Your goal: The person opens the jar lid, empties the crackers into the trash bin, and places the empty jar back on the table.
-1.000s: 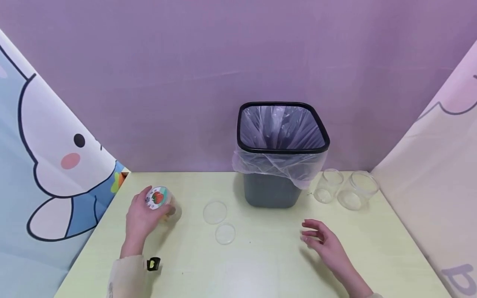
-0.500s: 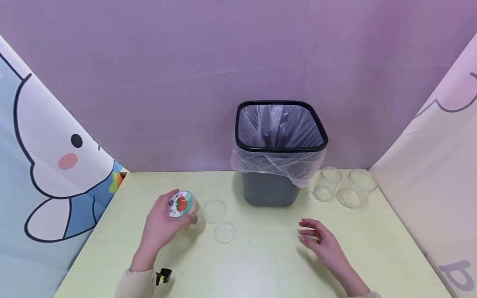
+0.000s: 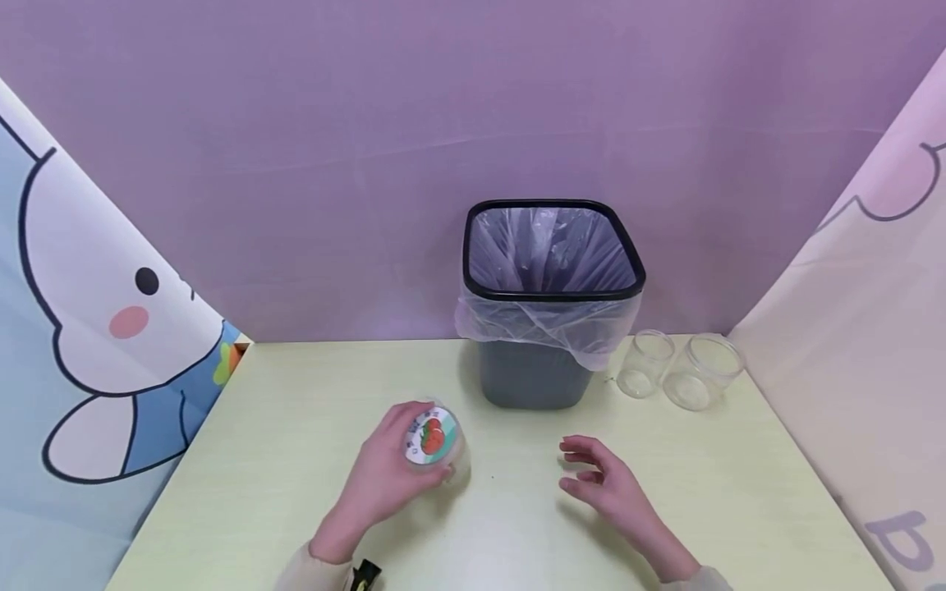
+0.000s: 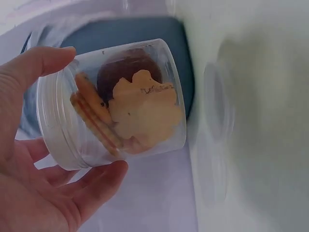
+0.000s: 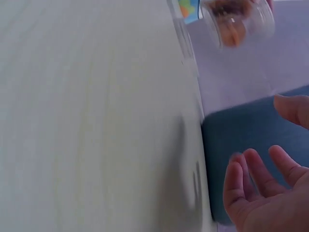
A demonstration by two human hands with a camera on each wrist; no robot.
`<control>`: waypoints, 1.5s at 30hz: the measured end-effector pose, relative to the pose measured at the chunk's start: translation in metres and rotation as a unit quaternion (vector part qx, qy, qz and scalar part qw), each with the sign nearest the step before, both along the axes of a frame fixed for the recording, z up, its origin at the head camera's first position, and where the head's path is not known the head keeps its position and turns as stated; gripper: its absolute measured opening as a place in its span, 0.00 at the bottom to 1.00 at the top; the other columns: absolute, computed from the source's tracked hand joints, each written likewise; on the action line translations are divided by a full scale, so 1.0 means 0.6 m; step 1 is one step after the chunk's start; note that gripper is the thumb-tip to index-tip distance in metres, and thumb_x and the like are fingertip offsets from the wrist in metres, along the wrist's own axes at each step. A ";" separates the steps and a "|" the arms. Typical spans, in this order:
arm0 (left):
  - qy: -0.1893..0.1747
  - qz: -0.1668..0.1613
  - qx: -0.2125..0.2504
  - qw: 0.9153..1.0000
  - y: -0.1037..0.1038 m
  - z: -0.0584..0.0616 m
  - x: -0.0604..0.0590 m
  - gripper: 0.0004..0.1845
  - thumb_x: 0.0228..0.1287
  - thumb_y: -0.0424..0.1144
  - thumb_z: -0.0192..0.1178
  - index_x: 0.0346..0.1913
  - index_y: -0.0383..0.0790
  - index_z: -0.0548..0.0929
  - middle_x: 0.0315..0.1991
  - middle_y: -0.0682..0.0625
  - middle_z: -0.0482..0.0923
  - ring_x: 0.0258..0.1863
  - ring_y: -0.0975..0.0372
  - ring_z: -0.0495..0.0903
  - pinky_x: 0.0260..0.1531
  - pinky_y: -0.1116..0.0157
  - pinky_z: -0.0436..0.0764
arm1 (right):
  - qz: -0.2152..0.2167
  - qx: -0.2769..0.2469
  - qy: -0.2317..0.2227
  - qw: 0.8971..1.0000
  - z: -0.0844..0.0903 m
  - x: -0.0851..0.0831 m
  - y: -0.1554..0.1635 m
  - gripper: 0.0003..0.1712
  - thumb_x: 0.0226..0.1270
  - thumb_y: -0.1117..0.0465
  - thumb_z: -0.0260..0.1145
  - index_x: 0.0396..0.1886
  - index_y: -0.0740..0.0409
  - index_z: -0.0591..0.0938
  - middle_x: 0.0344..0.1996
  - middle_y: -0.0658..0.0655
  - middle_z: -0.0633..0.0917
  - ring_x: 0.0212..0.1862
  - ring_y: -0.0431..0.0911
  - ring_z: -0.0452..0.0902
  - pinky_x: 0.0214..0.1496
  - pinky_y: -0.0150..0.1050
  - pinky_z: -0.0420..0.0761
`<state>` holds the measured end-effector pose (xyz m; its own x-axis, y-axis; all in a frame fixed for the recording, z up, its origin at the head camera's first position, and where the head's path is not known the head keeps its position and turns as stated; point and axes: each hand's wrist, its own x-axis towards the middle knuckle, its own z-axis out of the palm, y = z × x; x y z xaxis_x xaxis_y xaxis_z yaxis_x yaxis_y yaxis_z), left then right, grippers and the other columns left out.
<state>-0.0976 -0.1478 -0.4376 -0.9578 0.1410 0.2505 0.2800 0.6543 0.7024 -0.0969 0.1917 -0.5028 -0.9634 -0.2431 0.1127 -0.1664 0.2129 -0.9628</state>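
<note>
My left hand (image 3: 386, 472) grips a clear plastic jar (image 3: 434, 442) whose lid bears a strawberry picture. It holds the jar just above the pale green table (image 3: 296, 410), in front of the bin. In the left wrist view the jar (image 4: 120, 104) lies tilted between thumb and fingers, with several biscuits inside. My right hand (image 3: 600, 480) hovers over the table to the jar's right, fingers loosely spread and empty. The right wrist view has those fingers (image 5: 256, 188) in the foreground and the jar (image 5: 236, 19) far off.
A grey bin (image 3: 550, 304) lined with a clear bag stands at the table's back centre. Two empty clear jars (image 3: 645, 364) (image 3: 698, 373) stand right of it. Two clear lids (image 4: 217, 104) lie on the table under the held jar. Cartoon curtains flank both sides.
My left hand has carried the jar from the table's left side rightwards to the middle, over the two clear lids. My right hand has drifted slightly left.
</note>
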 end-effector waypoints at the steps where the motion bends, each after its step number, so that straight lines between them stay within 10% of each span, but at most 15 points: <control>1: 0.000 -0.007 -0.003 1.000 0.008 -0.003 0.001 0.47 0.34 0.45 0.84 0.65 0.50 0.75 0.61 0.59 0.72 0.50 0.64 0.77 0.49 0.58 0.79 | 0.003 0.007 0.003 1.000 0.000 0.000 -0.005 0.32 0.59 0.65 0.75 0.62 0.66 0.75 0.59 0.65 0.78 0.61 0.58 0.74 0.57 0.42 0.78; 21: -0.011 -0.162 -0.027 0.986 0.110 -0.051 -0.001 0.43 0.40 0.54 0.81 0.64 0.52 0.75 0.62 0.60 0.70 0.53 0.64 0.76 0.51 0.59 0.79 | 0.107 0.008 -0.030 0.994 -0.015 0.000 -0.076 0.44 0.51 0.60 0.81 0.69 0.55 0.71 0.65 0.57 0.74 0.67 0.53 0.68 0.65 0.41 0.72; 31: -0.027 -0.200 0.013 0.979 0.125 -0.066 -0.004 0.44 0.39 0.52 0.82 0.64 0.50 0.75 0.65 0.60 0.68 0.61 0.63 0.71 0.61 0.58 0.73 | 0.126 0.028 -0.048 0.990 -0.023 -0.010 -0.075 0.55 0.45 0.61 0.83 0.74 0.55 0.65 0.67 0.56 0.73 0.68 0.53 0.65 0.69 0.33 0.61; 45: -0.125 -0.273 0.105 0.948 0.094 -0.075 -0.034 0.49 0.43 0.45 0.81 0.72 0.49 0.70 0.70 0.56 0.68 0.67 0.59 0.68 0.59 0.59 0.73 | 0.172 -0.014 -0.079 0.982 -0.014 -0.021 -0.070 0.54 0.45 0.64 0.83 0.73 0.53 0.66 0.64 0.55 0.75 0.67 0.51 0.67 0.67 0.30 0.63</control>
<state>-0.1183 -0.0915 -0.4824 -0.7900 0.6044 0.1028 0.3441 0.2984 0.8902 -0.1094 0.1494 -0.5113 -0.8305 -0.5567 -0.0206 -0.0714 0.1431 -0.9871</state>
